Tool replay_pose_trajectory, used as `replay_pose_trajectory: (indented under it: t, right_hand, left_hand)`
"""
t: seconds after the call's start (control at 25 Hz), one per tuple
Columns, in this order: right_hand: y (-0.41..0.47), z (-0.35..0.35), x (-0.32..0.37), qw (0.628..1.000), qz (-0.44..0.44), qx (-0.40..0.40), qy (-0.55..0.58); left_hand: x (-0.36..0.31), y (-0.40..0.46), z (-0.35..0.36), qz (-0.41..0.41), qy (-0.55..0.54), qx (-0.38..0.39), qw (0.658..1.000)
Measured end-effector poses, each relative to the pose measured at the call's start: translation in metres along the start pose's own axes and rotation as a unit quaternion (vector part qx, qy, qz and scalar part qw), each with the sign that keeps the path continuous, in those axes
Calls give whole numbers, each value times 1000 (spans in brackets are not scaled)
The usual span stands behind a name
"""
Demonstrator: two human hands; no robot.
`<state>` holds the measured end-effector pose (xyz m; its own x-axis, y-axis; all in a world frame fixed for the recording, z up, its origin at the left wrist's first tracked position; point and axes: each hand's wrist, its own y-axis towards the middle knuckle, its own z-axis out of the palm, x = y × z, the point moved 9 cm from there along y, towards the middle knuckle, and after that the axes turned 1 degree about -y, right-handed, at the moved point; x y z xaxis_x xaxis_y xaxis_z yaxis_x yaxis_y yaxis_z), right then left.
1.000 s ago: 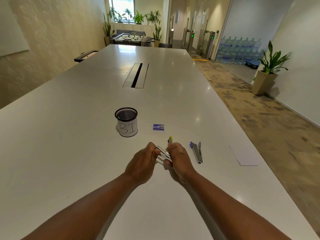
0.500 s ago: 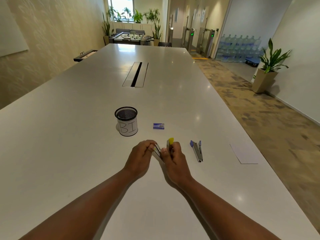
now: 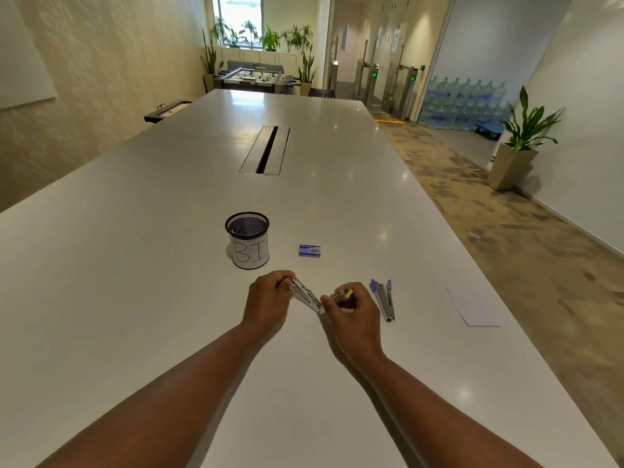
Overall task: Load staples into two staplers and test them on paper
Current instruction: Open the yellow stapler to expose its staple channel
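Since half a second ago the two hands have drawn apart, and the silver metal arm of the yellow stapler now stretches openly between them instead of being bunched upright. Left hand curls its fingers round the far end of that arm; right hand curls round the yellow-tipped body, thumb against the arm's near end. Both forearms reach in from the table's near edge. Most of the stapler's body is hidden inside the right fist, and whether staples sit in the channel is too small to tell. A blue stapler lies swung open just right of the right hand, a staple box beyond, a mesh cup marked "BI" to its left, white paper near the table's right edge.
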<state>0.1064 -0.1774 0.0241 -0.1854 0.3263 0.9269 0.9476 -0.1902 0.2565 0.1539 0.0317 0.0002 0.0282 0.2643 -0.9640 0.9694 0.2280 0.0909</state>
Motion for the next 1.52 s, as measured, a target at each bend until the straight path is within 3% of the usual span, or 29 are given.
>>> replay_pose_trajectory:
  t: [0.12,0.32,0.8,1.0,1.4,1.52]
  right_hand:
    - [-1,-4,-6,1000,25,2,-4]
    - [-7,-9,-7,992,19,7,-126]
    - [-4,10,-1,968,-30,76,-237]
    - [3,8,-6,968,-25,79,-238]
    - [16,22,-9,945,-68,120,-295]
    - [19,25,-12,936,-55,160,-308]
  left_hand:
    - [0,3,-4,-15,39,-36,998]
    - [-8,-1,-4,11,116,-75,990]
    - [-14,-3,22,85,293,17,952]
    - [-18,-3,38,143,396,63,905]
    - [-21,-7,43,178,398,84,896]
    - [-19,-6,42,161,373,85,910]
